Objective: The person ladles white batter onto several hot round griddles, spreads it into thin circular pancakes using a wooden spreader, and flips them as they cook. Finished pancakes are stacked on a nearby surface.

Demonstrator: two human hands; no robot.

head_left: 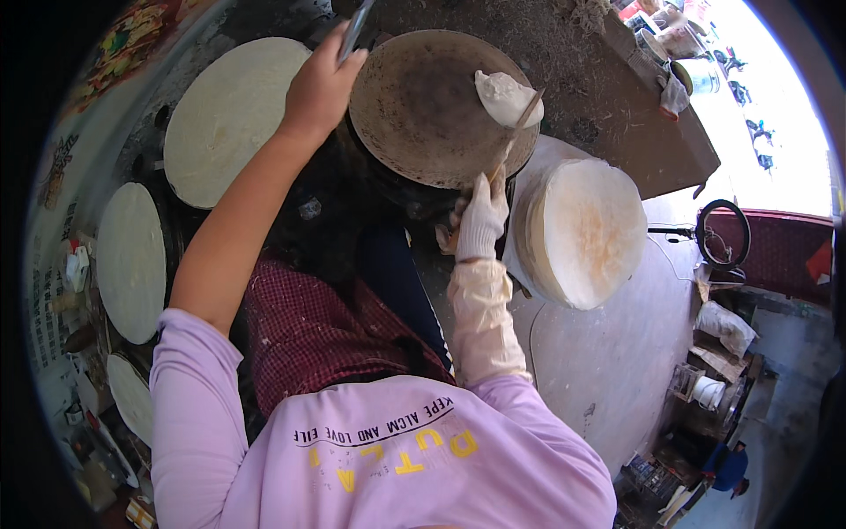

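Note:
My bare left hand [324, 82] grips a grey metal tool [355, 32], cut off by the picture's top edge, beside the round griddle [423, 119]. On my right hand [484, 211] is a white knitted glove; it holds the thin handle of a wooden scraper [522, 122]. The scraper's far end touches a lump of white dough or batter [505, 98] at the griddle's right side. Right of this hand rises a stack of thin round flatbreads [585, 231], the top one browned in its middle. A large pale round sheet [231, 119] covers another griddle on the left.
More pale round sheets lie at the left, one [132, 262] behind another [130, 397]. Dry straw or shavings [555, 40] cover the ground beyond the griddle. A brown board [648, 132] and a ring light [724, 235] stand right. A person in blue [727, 466] is far off at lower right.

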